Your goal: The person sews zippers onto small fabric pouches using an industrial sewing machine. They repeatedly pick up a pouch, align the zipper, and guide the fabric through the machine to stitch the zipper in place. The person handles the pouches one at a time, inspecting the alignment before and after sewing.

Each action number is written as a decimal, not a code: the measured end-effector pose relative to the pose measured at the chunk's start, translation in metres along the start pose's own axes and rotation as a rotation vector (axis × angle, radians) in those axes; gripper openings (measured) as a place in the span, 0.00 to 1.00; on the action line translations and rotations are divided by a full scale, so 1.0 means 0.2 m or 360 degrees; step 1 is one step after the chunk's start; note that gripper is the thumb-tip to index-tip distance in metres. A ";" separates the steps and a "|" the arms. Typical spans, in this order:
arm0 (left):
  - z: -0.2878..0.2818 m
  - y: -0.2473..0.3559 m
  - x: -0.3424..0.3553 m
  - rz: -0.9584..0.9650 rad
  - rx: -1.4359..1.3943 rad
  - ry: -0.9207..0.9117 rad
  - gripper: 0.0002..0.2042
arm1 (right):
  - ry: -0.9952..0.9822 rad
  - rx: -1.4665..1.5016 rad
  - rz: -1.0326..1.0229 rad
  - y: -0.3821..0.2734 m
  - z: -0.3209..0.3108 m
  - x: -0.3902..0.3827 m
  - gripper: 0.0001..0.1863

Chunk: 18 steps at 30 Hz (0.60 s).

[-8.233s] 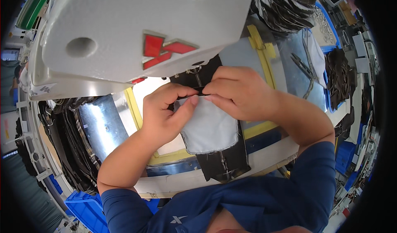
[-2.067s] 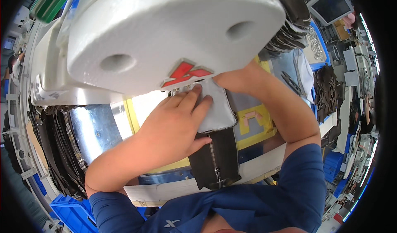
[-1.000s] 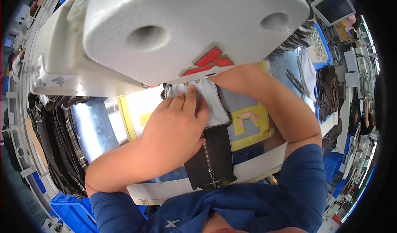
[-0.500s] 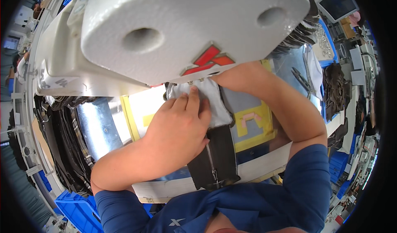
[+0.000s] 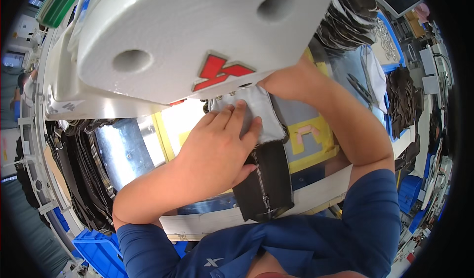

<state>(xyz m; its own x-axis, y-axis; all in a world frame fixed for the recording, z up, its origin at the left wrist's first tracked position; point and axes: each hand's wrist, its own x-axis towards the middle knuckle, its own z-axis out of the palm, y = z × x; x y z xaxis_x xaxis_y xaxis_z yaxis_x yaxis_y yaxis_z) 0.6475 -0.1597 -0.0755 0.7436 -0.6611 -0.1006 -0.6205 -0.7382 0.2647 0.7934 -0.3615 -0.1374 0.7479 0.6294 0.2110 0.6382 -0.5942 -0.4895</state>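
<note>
Under the white sewing machine head point(image 5: 197, 41) lies a dark fabric piece point(image 5: 274, 179) with a metal zipper point(image 5: 260, 179) and a light grey lining point(image 5: 264, 122) at its far end. My left hand point(image 5: 217, 144) rests flat on the lining's left side, its fingers stretched toward the machine and the thumb out to the side. My right hand point(image 5: 286, 83) is at the lining's far right corner. Its fingers disappear behind the machine head, so their grip is hidden. The far edge of the lining also runs out of sight there.
Stacked dark fabric pieces point(image 5: 81, 179) lie at the left, with a blue crate point(image 5: 96, 248) below. Yellow tape point(image 5: 316, 159) marks the table right of the work. Dark-handled scissors or snips point(image 5: 359, 88) lie farther right, near a blue tray of metal parts point(image 5: 390, 43).
The view has shifted slightly, so the machine head appears farther left and higher. Both hands keep nearly the same places on the fabric; my left thumb sits a little farther out.
</note>
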 end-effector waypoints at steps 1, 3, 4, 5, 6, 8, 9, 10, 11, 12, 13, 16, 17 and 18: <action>0.01 0.00 0.00 0.0006 -0.0008 0.0009 0.38 | -0.0006 0.0009 0.0014 0.01 0.00 0.00 0.10; 0.03 0.00 0.01 0.0015 -0.0021 0.0027 0.38 | -0.0026 0.0047 0.0064 0.03 0.01 0.00 0.10; 0.03 0.00 0.01 0.0020 -0.0024 0.0039 0.38 | -0.0032 0.0052 0.0080 0.04 0.01 0.00 0.10; 0.03 0.00 0.02 0.0025 -0.0027 0.0051 0.37 | -0.0039 0.0057 0.0096 0.04 0.01 0.00 0.10; 0.04 0.00 0.02 0.0020 -0.0035 0.0052 0.37 | -0.0043 0.0039 0.0091 0.05 0.02 0.00 0.10; 0.03 0.00 0.02 0.0022 -0.0037 0.0062 0.36 | -0.0074 0.0018 0.0095 0.07 0.03 0.00 0.11; 0.04 0.00 0.02 0.0018 -0.0034 0.0064 0.35 | -0.0109 0.0020 0.0106 0.09 0.05 0.00 0.12; 0.05 0.00 0.02 0.0015 -0.0025 0.0072 0.34 | -0.0147 0.0010 0.0125 0.08 0.03 0.02 0.12; 0.05 0.00 0.02 0.0014 -0.0014 0.0081 0.34 | -0.0185 0.0003 0.0146 0.08 0.02 0.02 0.13; 0.05 0.00 0.02 0.0012 -0.0010 0.0084 0.33 | -0.0228 -0.0011 0.0181 0.04 -0.01 0.02 0.13; 0.05 0.00 0.01 0.0016 -0.0005 0.0092 0.32 | -0.0269 -0.0030 0.0220 0.01 -0.03 0.02 0.14; 0.05 0.01 -0.01 -0.0028 0.0030 0.0107 0.31 | -0.0375 -0.0018 0.0367 -0.09 -0.09 0.04 0.15; 0.06 0.01 -0.02 -0.0045 0.0042 0.0123 0.31 | -0.0385 -0.0024 0.0347 -0.06 -0.04 0.05 0.15; 0.05 0.01 -0.02 -0.0047 0.0040 0.0150 0.30 | -0.0335 -0.0003 0.0331 -0.05 -0.01 0.04 0.14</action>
<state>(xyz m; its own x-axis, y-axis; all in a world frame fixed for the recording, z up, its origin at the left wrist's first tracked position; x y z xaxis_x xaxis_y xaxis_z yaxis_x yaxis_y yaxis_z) 0.6412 -0.1605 -0.0853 0.7811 -0.6242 -0.0172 -0.6030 -0.7612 0.2386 0.7940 -0.3517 -0.1292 0.8085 0.5839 -0.0736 0.4759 -0.7222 -0.5020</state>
